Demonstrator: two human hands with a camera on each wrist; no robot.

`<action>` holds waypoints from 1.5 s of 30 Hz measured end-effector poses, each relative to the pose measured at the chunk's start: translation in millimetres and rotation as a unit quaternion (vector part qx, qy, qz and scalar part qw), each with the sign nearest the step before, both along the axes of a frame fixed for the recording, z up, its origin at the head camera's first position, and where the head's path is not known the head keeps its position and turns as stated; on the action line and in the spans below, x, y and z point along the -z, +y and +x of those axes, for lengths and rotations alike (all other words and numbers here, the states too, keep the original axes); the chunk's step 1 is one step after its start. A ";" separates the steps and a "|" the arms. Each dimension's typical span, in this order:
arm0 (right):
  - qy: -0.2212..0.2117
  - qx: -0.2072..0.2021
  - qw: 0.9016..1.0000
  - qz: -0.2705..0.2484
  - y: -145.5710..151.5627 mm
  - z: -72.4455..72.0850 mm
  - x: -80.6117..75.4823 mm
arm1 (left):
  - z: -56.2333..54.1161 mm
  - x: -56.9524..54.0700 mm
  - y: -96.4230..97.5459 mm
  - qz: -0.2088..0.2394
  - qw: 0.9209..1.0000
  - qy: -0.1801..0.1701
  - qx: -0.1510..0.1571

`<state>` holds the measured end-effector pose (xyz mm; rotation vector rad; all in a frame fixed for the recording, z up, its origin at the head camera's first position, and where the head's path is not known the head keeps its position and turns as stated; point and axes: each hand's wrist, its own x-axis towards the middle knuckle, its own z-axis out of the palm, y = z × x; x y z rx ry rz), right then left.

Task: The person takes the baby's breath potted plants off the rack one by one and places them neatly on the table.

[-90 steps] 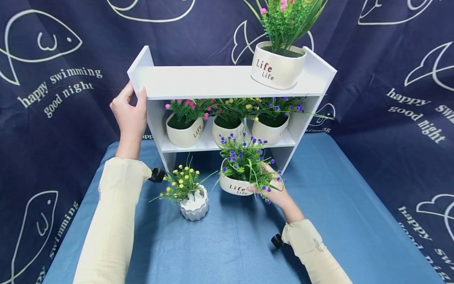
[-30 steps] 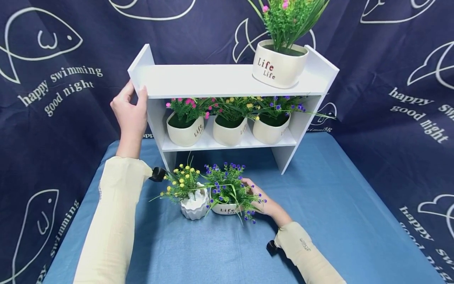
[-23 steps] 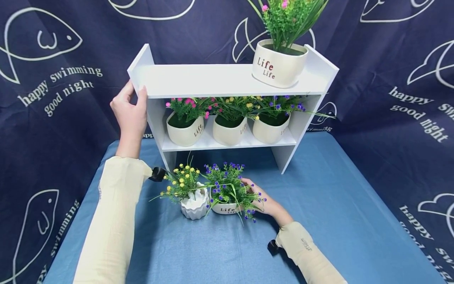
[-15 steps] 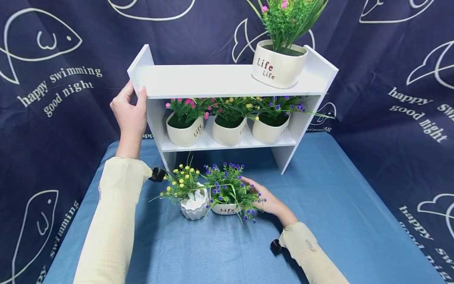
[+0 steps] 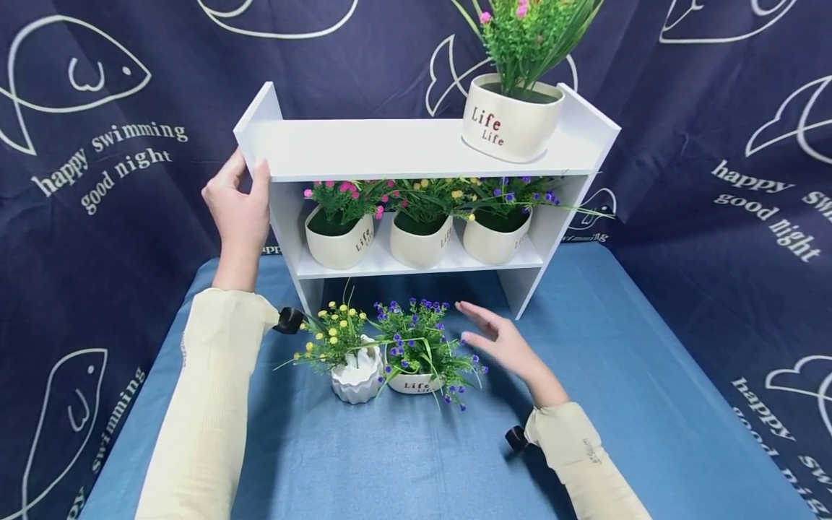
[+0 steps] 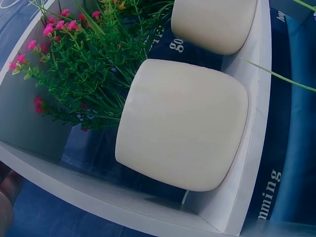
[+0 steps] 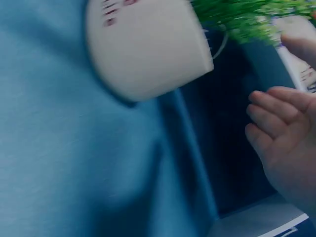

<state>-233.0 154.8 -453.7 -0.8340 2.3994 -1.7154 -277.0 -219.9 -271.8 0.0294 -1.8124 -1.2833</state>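
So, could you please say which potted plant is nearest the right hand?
The purple-flowered plant on the blue cloth: the ribbed pot stands farther off, the others sit up on the white shelf.

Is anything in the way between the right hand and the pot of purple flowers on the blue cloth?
Only its own leaves and flowers, which spill over the pot toward the right hand; no other object is visible between them.

Fish-printed curtains [image 5: 390,65] behind and beside a blue-clothed table [image 5: 390,462] suggest a studio-like space.
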 end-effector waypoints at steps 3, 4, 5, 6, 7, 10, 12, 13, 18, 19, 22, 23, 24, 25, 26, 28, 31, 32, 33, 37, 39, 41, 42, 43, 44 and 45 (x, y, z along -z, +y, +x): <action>-0.006 0.046 0.999 -0.022 0.8 -1.4 -16.6 | 0.0 0.1 0.0 0.000 1.000 0.000 -0.001; -0.007 0.057 0.998 -0.030 1.4 -1.8 -22.5 | -0.1 0.0 -0.1 0.001 1.000 -0.001 0.000; -0.005 0.065 0.997 -0.040 1.9 -2.2 -28.7 | -0.1 0.1 -0.2 0.001 1.000 -0.002 0.000; 0.000 0.073 0.996 -0.047 2.2 -2.3 -35.3 | -0.1 0.1 -0.2 0.000 1.000 -0.002 0.000; 0.008 0.077 0.995 -0.056 2.4 -2.2 -42.4 | -0.1 0.1 -0.3 0.001 1.000 -0.002 0.000; 0.033 0.092 0.992 -0.076 3.0 -1.2 -64.2 | 0.0 0.1 -0.5 -0.003 1.000 0.001 0.000; 0.053 0.103 0.989 -0.091 3.1 -0.5 -79.1 | -0.1 0.2 -0.6 -0.004 1.000 0.003 0.000; 0.063 0.108 0.987 -0.099 3.3 -0.2 -86.6 | -0.2 0.3 -0.5 -0.004 1.000 0.004 0.000; 0.113 0.124 0.974 -0.152 2.9 1.4 -124.7 | -0.8 1.0 -0.4 -0.001 1.000 0.008 0.004; 0.123 0.126 0.971 -0.164 2.4 1.7 -132.1 | -0.8 1.1 -0.4 0.000 1.000 0.008 0.004; 0.145 0.140 0.957 -0.207 0.4 2.0 -152.9 | -0.5 1.5 -0.5 0.001 1.000 0.008 0.005; 0.149 0.146 0.952 -0.224 -0.2 1.5 -159.1 | -0.4 1.7 -0.6 0.001 1.000 0.007 0.005; 0.153 0.154 0.946 -0.241 -0.7 0.7 -164.9 | -0.3 1.8 -0.6 0.001 1.000 0.007 0.005; 0.154 0.162 0.939 -0.260 -1.1 -0.5 -170.3 | -0.3 2.0 -0.6 0.000 1.000 0.006 0.006; 0.155 0.173 0.933 -0.275 -1.2 -2.0 -175.4 | -0.2 2.1 -0.6 0.000 1.000 0.005 0.006; 0.155 0.196 0.921 -0.299 -1.4 -6.3 -184.6 | 0.0 2.2 -0.6 0.000 1.000 0.004 0.007; 0.152 0.237 0.911 -0.303 -1.3 -13.8 -196.9 | 0.2 2.1 -0.6 -0.001 1.000 0.003 0.006; 0.148 0.248 0.909 -0.300 -1.5 -16.4 -200.7 | 0.3 2.0 -0.6 -0.001 1.000 0.004 0.006; 0.143 0.258 0.908 -0.296 -1.7 -19.1 -204.2 | 0.4 1.9 -0.5 -0.001 1.000 0.003 0.006; 0.124 0.286 0.907 -0.284 -2.8 -28.6 -215.5 | 0.2 1.6 -0.3 -0.002 1.000 0.005 0.006; 0.117 0.300 0.910 -0.260 -3.0 -32.9 -219.1 | 0.0 1.9 -0.4 -0.003 1.000 0.006 0.006; 0.112 0.315 0.915 -0.228 -2.8 -37.5 -222.0 | -0.4 2.2 -0.5 -0.003 1.000 0.008 0.007; 0.110 0.323 0.917 -0.209 -2.6 -39.8 -223.4 | -0.6 2.4 -0.5 -0.003 1.000 0.009 0.007; 0.109 0.330 0.918 -0.189 -2.3 -42.1 -224.7 | -0.7 2.5 -0.6 -0.003 1.000 0.010 0.008; 0.108 0.338 0.920 -0.169 -2.1 -44.2 -226.3 | -0.9 2.6 -0.6 -0.002 1.000 0.011 0.009; 0.105 0.343 0.920 -0.157 -2.0 -46.5 -227.9 | -1.0 2.6 -0.6 -0.002 1.000 0.012 0.010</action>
